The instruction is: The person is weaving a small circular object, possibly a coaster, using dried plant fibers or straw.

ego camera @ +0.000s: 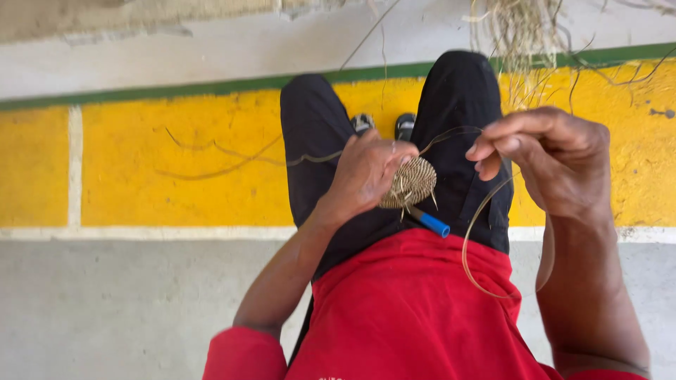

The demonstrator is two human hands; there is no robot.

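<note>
My left hand (366, 176) grips a small round coiled disc of woven straw (412, 181) over my lap. A blue-handled tool (431, 224) sticks out below the disc, toward my red shirt. My right hand (546, 158) pinches a thin grass strand (470, 232) that runs from the disc and loops down past my right thigh. Both hands are a short way apart above my black trousers (458, 98).
A bundle of loose dry grass (521, 35) lies by my right knee at the top. Stray strands (218, 158) trail over the yellow painted floor band (176, 162). A green stripe (141, 93) and grey concrete (127, 302) border it. My shoes (384, 125) show between my knees.
</note>
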